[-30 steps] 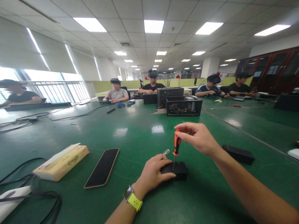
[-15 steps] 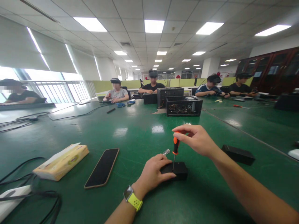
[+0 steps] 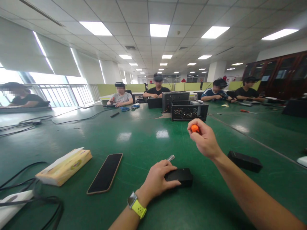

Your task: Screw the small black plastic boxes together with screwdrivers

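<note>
My left hand (image 3: pixel 160 177), a watch on its wrist, grips the left end of a black rectangular box (image 3: pixel 182 176) lying on the table, thumb along the near side and fingers at the far side. Raised above the table, up and to the right of the box, my right hand (image 3: pixel 205 137) is closed around a screwdriver (image 3: pixel 195 128). Only the orange end of its handle shows; the shaft is hidden. Just beyond my left fingers lies a small clear object (image 3: pixel 171 158), partly covered.
A similar black block (image 3: pixel 245 160) lies to the right. On the left are a phone (image 3: pixel 105 174), a tissue pack (image 3: pixel 64 166), cables and a white power strip (image 3: pixel 15 206). Open computer cases (image 3: pixel 189 111) stand ahead. Several people sit around the far side.
My right hand has lifted the screwdriver off the black box and moved it up and right, turning the handle end toward me. My left hand stays on the box.
</note>
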`<state>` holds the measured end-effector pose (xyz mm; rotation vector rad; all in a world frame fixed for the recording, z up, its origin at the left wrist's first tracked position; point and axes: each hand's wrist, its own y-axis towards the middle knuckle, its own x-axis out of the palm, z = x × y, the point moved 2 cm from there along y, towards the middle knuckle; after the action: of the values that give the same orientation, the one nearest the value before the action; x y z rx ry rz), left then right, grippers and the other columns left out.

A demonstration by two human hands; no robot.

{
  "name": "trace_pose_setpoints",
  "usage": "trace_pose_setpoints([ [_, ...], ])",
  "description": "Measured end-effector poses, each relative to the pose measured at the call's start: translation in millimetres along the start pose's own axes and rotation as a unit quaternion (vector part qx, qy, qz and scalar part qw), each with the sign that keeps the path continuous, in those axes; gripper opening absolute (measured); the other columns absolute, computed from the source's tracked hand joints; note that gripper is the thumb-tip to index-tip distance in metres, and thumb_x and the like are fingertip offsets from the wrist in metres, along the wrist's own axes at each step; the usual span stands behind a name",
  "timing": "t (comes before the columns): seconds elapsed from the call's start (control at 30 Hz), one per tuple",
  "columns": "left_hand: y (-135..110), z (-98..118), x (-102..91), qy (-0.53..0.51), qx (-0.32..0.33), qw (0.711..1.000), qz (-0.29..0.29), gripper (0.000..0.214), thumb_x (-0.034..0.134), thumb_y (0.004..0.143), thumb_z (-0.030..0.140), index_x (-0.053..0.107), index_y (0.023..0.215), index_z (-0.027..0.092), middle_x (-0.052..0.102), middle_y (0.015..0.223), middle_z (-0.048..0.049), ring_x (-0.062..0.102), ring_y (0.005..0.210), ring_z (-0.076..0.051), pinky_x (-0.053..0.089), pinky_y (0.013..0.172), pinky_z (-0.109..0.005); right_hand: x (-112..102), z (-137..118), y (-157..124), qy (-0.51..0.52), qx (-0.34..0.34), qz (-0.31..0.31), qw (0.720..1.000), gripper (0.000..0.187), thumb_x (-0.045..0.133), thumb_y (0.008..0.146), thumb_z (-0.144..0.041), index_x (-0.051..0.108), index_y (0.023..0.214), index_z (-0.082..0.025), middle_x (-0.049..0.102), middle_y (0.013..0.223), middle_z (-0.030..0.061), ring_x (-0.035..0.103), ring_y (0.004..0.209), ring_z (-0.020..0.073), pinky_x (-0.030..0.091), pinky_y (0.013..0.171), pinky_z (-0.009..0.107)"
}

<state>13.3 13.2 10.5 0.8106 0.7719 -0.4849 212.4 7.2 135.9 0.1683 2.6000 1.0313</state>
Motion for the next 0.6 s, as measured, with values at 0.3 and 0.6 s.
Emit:
trace_pose_setpoints([
  [0.3, 1, 6, -1.3, 0.014, -0.012, 1.0, -0.006, 0.043, 0.082, 0.074, 0.043, 0.072, 0.108, 0.019, 0.067, 0.099, -0.0073, 0.063, 0.091, -0.025, 0.051, 0.079, -0.032, 41, 108, -14, -0.346, 0.08, -0.288, 0.889, 0.05, 0.059, 0.083, -0.029, 0.061, 0.131, -0.017, 0.065, 0.127, 0.0134, 0.06, 0.113, 0.0295, 0.044, 0.093, 0.036],
  [0.6, 1, 7, -1.5, 0.009, -0.014, 1.0, -0.003, 0.043, 0.082, 0.073, 0.042, 0.072, 0.107, 0.019, 0.067, 0.099, -0.007, 0.063, 0.091, -0.025, 0.051, 0.08, -0.033, 49, 141, -31, -0.401, 0.082, -0.335, 0.849, 0.046, 0.054, 0.089, -0.04, 0.059, 0.133, -0.027, 0.064, 0.115, 0.0109, 0.065, 0.098, 0.0282, 0.046, 0.081, 0.035],
])
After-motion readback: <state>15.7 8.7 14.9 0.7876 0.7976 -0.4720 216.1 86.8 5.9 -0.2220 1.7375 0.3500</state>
